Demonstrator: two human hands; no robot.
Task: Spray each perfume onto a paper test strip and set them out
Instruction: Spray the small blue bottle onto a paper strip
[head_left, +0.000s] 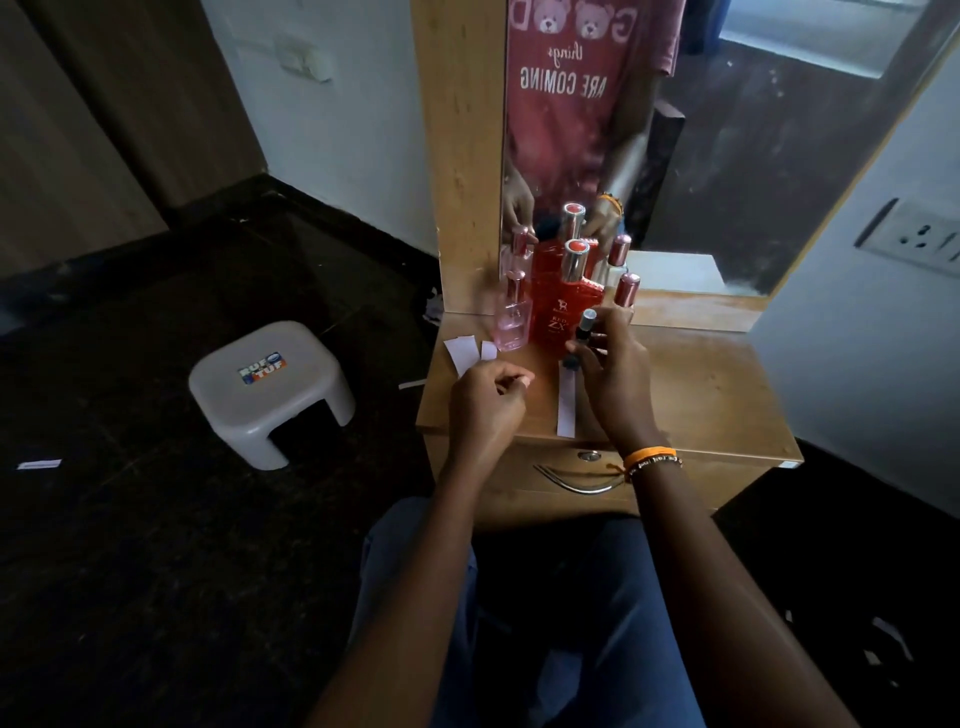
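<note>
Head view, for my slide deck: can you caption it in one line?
Right hand holds a small dark perfume bottle above a paper strip on the wooden dresser.

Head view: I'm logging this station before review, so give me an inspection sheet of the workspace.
Surface: wooden dresser top, mirror behind.
Job's things: large red perfume bottle; clear pink glass bottle; long white paper strip; two short white strips.
Clutter: paper scraps on the dark floor.
Grippers: right hand holds small dark spray bottle; left hand curled, contents unclear.
Cables: nothing seen.
Surroundings: grey plastic stool, wall socket.
</note>
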